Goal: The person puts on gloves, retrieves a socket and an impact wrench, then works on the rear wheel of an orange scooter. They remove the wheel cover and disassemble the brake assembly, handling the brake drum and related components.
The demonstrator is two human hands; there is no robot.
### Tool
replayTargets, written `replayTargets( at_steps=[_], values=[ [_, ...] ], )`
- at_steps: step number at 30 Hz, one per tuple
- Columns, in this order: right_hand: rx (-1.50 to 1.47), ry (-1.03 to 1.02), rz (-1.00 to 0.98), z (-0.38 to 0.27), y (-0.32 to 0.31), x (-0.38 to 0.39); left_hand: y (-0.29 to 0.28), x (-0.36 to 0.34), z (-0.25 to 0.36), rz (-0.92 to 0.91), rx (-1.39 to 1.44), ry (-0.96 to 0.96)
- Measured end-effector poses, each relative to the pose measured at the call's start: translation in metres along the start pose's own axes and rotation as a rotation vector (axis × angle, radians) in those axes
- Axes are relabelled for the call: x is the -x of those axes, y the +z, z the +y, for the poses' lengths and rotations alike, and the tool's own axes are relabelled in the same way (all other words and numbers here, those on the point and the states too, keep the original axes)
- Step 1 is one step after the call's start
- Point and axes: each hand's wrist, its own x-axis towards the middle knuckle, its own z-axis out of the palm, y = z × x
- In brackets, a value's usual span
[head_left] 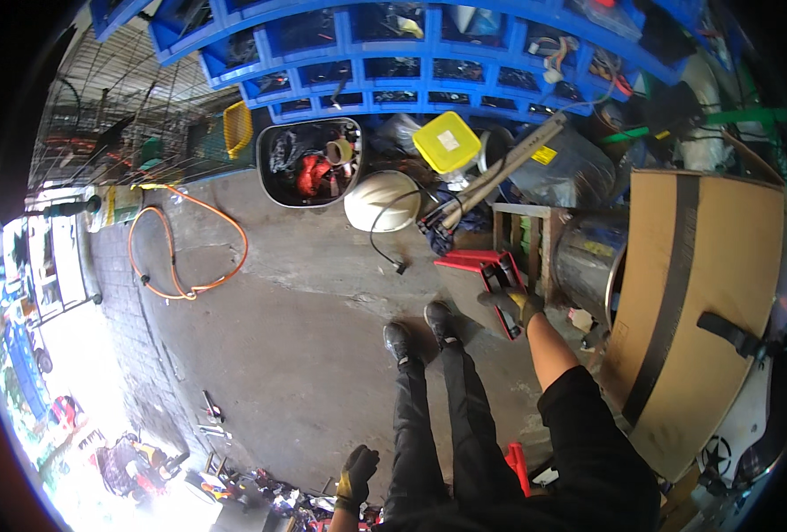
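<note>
- Head view: right hand (510, 306), gloved in dark material with yellow, reached forward on the right side, fingers grasping a red-and-black frame (487, 262).
- Frame sat ahead of the right shoe (440, 321) and to its right, near a wooden stand (554, 253). One red bar stuck out to the left. Couldn't tell if it touched the floor.
- Left hand (356, 474), same glove type, hung low beside the left leg, well apart from the frame. Fingers curled inward; couldn't tell whether they were closed on anything.
- Concrete floor (261, 355) ran under both shoes. Orange hose (245, 235) lay looped on it at left.
- Black cable (372, 235) ended in a plug on the floor, just in front of a white rounded container (383, 202).
- Black bin (307, 206) stood left of that container, with red and dark items inside. Yellow lid (448, 144) was up behind, to the right.
- Metal cylinder (588, 253) lay right of the stand; large cardboard box (721, 284) with a dark stripe stood further right.
- Blue parts bins (393, 87) lined the back in rows.
- Second red item (518, 465) showed low down, between the right leg and right sleeve, partly hidden.
</note>
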Motion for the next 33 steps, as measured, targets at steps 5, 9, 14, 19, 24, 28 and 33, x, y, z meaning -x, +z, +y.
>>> replayTargets(
  at_steps=[5, 9, 14, 19, 24, 28, 33],
  values=[
    [-0.172, 0.163, -0.247, 0.002, -0.005, -0.012, 0.007, 0.02, 0.001, 0.178, 0.202, -0.166],
    [-0.023, 0.048, -0.129, 0.008, 0.009, -0.014, 0.005, 0.04, -0.002, 0.152, 0.076, -0.121],
    [0.172, -0.084, 0.026, 0.028, 0.055, -0.026, 0.0, 0.058, -0.024, 0.21, 0.197, -0.117],
    [0.289, -0.102, -0.03, 0.032, 0.101, -0.027, -0.014, 0.089, -0.078, 0.277, 0.355, -0.113],
    [0.045, 0.122, -0.26, -0.019, 0.135, 0.0, -0.021, 0.147, -0.15, 0.448, 0.493, -0.122],
    [0.222, 0.164, -0.306, -0.064, 0.153, 0.051, 0.006, 0.174, -0.191, 0.517, 0.597, -0.146],
    [0.458, 0.137, -0.381, -0.12, 0.213, 0.128, 0.042, 0.197, -0.227, 0.534, 0.689, -0.163]
  ],
)
